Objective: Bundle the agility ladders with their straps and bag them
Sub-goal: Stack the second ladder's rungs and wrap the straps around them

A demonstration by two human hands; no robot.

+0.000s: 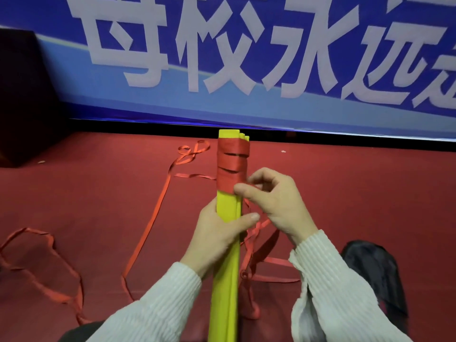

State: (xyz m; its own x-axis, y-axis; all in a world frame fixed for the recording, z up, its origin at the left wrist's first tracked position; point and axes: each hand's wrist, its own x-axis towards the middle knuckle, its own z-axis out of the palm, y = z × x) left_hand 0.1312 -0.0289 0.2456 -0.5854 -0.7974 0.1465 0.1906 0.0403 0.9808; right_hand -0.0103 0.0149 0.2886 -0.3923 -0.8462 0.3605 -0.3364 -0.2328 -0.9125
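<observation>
The person is holding a stack of yellow ladder rungs [225, 255] upright over the red floor [98, 206], in the middle of the view. The left hand [217, 233] is gripping the stack around its middle, with the thumb lying across the front. The right hand [274, 201] is pinching the red strap [232, 166] at the lower edge of the wrapped part, which is covering the upper end of the stack in several turns. The loose strap is trailing on the floor to the left and hanging under the hands. A black bag [375, 275] is lying on the floor at the right, beside the white sleeve [328, 292]. A blue banner [246, 58] is standing behind.
</observation>
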